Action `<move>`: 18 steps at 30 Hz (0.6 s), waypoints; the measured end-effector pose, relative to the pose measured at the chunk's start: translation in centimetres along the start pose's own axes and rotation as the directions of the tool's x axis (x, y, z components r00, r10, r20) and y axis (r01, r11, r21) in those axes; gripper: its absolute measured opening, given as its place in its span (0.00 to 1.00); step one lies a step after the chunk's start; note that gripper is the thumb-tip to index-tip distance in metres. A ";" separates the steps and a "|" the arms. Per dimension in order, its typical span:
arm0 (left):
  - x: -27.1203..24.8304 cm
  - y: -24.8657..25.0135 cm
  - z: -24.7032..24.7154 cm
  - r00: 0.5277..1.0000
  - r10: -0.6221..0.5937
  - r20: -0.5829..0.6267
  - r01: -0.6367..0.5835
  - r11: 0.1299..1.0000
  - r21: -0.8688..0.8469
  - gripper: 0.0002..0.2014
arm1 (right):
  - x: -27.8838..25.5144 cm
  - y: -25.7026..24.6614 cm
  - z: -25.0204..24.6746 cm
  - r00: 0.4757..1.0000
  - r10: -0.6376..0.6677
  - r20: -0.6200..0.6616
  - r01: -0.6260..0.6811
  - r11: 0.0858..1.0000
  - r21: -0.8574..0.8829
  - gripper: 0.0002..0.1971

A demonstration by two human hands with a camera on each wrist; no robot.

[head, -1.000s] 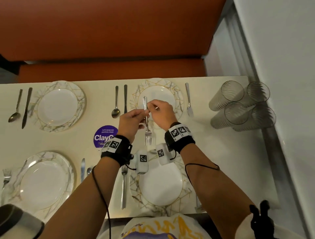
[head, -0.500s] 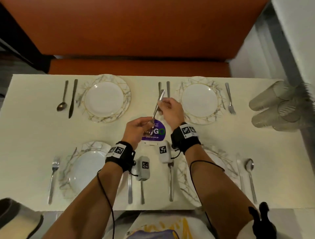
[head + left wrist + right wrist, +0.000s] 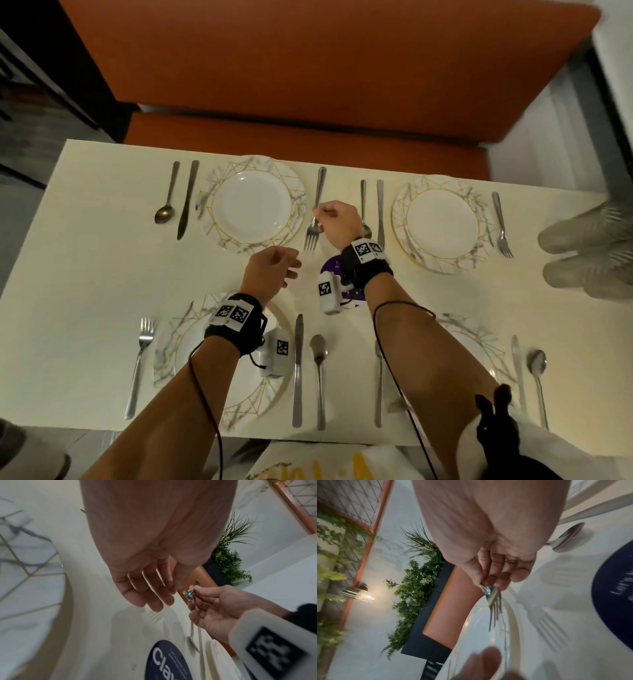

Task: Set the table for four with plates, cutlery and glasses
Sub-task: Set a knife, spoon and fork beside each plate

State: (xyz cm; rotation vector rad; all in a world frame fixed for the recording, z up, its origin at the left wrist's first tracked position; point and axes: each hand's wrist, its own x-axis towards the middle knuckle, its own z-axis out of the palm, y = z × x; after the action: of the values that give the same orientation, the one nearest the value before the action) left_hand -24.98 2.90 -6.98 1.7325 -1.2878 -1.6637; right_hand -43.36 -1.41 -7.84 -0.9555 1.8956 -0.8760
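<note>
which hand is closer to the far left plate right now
Left, narrowly. The left hand hovers empty just off the near rim of the far left plate. The right hand holds a fork just beside the plate's right rim.

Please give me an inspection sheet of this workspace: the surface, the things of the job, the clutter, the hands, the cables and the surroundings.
Surface: cream rectangular table, four places laid.
Job's things: four white marble-patterned plates, e.g. far left plate; a spoon, knife or fork beside each; silver metal fork held beside the far left plate; clear ribbed glasses lying stacked at the right edge.
Clutter: round purple sticker at the table centre.
Hands: right hand pinches the fork; left hand holds nothing, fingers relaxed.
Cables: thin black cable along each forearm.
Surroundings: orange bench seat; green plants.
</note>
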 end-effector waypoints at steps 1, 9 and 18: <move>0.0 -0.2 -0.4 1.000 -0.002 0.006 0.002 1.000 0.026 0.07 | 0.8 -0.2 0.1 1.000 0.010 -0.016 -0.011 0.999 -0.034 0.06; 1.1 -1.9 -2.8 1.000 -0.017 0.003 0.017 0.997 0.081 0.07 | 4.2 0.6 2.3 0.997 0.033 -0.074 -0.052 0.960 -0.275 0.07; 1.9 -1.6 -2.8 1.000 -0.003 0.014 0.001 0.996 0.093 0.07 | 5.6 0.9 3.6 0.987 0.103 -0.124 -0.134 0.953 -0.271 0.05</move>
State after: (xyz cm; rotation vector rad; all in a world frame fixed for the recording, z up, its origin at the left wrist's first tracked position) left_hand -22.10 1.33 -8.78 1.7790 -1.3907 -1.6432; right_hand -42.57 -6.51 -12.06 -0.9615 2.1875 -0.6105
